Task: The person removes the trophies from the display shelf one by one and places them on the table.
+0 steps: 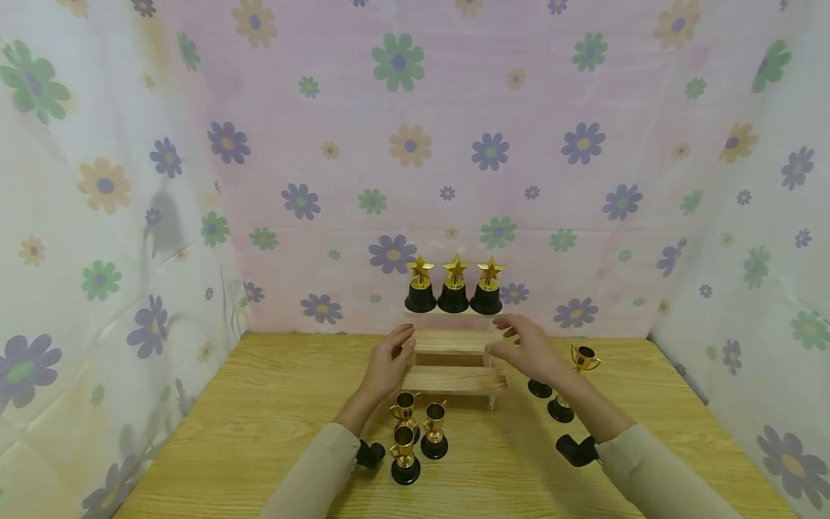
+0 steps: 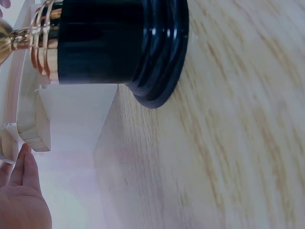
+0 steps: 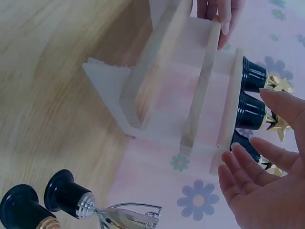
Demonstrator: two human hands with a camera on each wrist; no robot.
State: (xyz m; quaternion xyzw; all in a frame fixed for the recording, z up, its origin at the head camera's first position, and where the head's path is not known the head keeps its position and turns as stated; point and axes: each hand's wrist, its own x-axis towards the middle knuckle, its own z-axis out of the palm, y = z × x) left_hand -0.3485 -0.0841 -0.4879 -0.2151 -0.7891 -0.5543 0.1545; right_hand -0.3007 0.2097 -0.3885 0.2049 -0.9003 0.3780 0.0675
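A stepped wooden display stand [image 1: 454, 378] rises toward the back wall, with three star trophies [image 1: 453, 297] in a row on its top tier, gold stars on black bases. My left hand [image 1: 387, 364] is at the stand's left side, its straight fingertips right at the end of a tier in the left wrist view. At the right side, my right hand [image 1: 532, 349] spreads its fingers near the top tier's end, holding nothing. In the right wrist view that hand [image 3: 267, 176] overlaps the star trophies [image 3: 251, 111].
Three gold cup trophies [image 1: 435, 432] stand in front of the stand, beside my left forearm. More cup trophies [image 1: 560, 407] are at the right, partly hidden by my right forearm. Flowered cloth [image 1: 408, 180] encloses the back and sides of the wooden table [image 1: 259, 432].
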